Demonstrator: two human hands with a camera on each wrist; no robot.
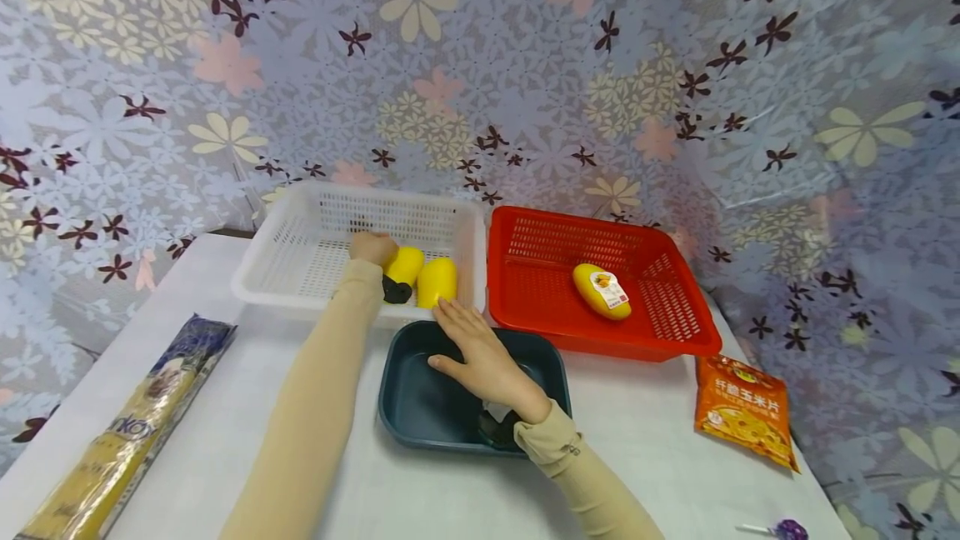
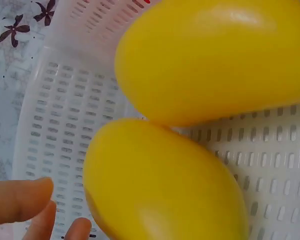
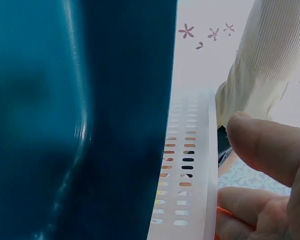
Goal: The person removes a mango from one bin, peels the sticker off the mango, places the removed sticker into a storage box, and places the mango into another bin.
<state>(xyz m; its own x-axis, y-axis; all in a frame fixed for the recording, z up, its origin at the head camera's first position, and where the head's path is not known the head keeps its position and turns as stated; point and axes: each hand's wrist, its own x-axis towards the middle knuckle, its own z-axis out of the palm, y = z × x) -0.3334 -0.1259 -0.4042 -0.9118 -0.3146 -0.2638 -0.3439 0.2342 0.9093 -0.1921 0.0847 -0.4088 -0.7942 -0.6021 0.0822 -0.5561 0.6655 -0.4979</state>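
My left hand [image 1: 372, 247], loosely parted and empty, is inside the white basket [image 1: 315, 263] with two yellow fruits [image 1: 437, 282]; my right hand [image 1: 486, 358], outspread, empty, hovers at its near side.

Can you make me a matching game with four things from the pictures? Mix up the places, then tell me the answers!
Things:
1. Pair of yellow fruits
2. Yellow fruit with a label
3. Dark blue tray
4. Lollipop

Places:
A. Inside the red basket
B. On the right side of the table, nearer than the orange packet
C. Inside the white basket
D. Partly covered by the right hand in the head view

Right pairs: 1-C, 2-A, 3-D, 4-B
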